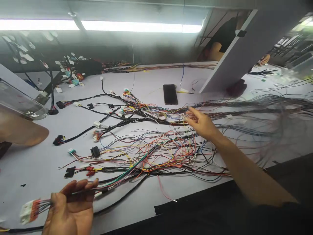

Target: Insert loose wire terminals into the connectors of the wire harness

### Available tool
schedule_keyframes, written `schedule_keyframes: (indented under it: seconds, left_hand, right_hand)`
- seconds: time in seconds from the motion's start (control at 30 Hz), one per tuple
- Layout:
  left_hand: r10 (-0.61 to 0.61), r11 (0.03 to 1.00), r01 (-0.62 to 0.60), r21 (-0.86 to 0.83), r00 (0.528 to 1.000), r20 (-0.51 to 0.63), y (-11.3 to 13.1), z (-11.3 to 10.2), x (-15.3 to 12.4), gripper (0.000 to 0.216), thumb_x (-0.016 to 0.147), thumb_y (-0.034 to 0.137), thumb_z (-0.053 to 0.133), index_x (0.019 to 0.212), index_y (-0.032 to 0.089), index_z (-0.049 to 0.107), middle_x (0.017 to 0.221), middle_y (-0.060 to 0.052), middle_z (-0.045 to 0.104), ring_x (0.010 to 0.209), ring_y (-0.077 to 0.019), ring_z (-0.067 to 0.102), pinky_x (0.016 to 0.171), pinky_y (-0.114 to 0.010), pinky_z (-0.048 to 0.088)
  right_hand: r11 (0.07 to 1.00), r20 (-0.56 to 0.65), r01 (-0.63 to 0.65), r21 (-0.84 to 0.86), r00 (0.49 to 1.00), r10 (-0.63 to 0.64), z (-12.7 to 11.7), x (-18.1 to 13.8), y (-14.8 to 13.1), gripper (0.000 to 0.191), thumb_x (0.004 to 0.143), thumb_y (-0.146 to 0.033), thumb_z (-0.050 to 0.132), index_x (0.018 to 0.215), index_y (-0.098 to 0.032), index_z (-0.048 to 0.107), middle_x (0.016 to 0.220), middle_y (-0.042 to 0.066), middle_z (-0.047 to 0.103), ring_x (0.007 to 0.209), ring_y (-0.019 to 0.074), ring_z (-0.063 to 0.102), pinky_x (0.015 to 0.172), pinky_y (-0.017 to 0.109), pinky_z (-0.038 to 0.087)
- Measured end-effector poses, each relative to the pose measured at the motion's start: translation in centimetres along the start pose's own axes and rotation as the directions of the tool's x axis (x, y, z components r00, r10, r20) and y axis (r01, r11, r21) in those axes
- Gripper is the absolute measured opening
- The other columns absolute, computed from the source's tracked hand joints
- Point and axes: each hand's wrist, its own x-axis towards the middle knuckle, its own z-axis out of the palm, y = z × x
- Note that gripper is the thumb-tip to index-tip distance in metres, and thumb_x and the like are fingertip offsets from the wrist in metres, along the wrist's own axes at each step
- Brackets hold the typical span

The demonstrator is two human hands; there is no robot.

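Observation:
My left hand (70, 205) is closed around a branch of black-sleeved wires at the front left. A white and orange connector (30, 210) sticks out past its thumb on the left. My right hand (200, 123) hovers at the upper edge of the wire harness (166, 153), fingers apart and holding nothing visible; whether its fingertips touch the wires I cannot tell. Loose red, yellow, white and black wires spread below it. To its left a roll of tape (161, 116) rests on the taped bundles. A black connector (95, 151) and a red connector (90, 170) lie at the harness's left ends.
A black phone (170, 94) lies behind the harness. A grey post (230, 49) rises at the right, with a person (216, 50) partly visible behind it. Someone's bare arm (22, 129) and a clear plastic bin (22, 99) are at left. More connectors (73, 76) pile up behind.

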Motion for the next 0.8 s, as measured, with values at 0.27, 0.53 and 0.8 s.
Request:
schedule_keyframes:
  seconds: [0.27,0.53,0.8]
  left_hand:
    - [-0.053,0.999,0.053,0.006,0.998,-0.016,-0.9,-2.7,-2.6,0.024,0.089,0.042,0.057,0.078,0.025,0.069,0.084,0.001,0.067,0.085,-0.0175,0.066,0.099,-0.033,0.053]
    - [0.040,0.999,-0.037,-0.027,0.989,0.141,0.0,-2.2,-2.4,0.036,0.069,0.048,0.080,0.086,0.017,0.069,0.081,-0.004,0.066,0.076,-0.0190,0.065,0.076,-0.030,0.059]
    - [0.085,0.996,-0.069,-0.056,0.930,0.357,0.5,-1.3,-1.9,0.036,0.076,0.047,0.076,0.091,0.015,0.069,0.066,-0.001,0.054,0.060,-0.0117,0.052,0.064,-0.025,0.054]
  right_hand:
    - [0.743,0.169,0.668,0.034,0.729,-0.663,4.5,-5.1,-6.7,0.031,0.097,-0.024,0.054,0.125,-0.014,0.059,0.116,0.011,0.067,0.109,0.0214,0.062,0.096,0.038,0.050]
    - [0.506,0.451,0.827,0.247,0.364,-0.815,14.1,-11.0,-12.4,0.034,0.094,-0.039,0.060,0.115,-0.012,0.061,0.094,0.007,0.068,0.086,0.0184,0.061,0.073,0.029,0.045]
    - [0.608,0.484,0.750,0.261,0.444,-0.754,15.2,-12.3,-12.5,0.024,0.098,-0.023,0.048,0.078,-0.016,0.058,0.070,-0.001,0.058,0.055,0.0103,0.043,0.051,0.027,0.021]
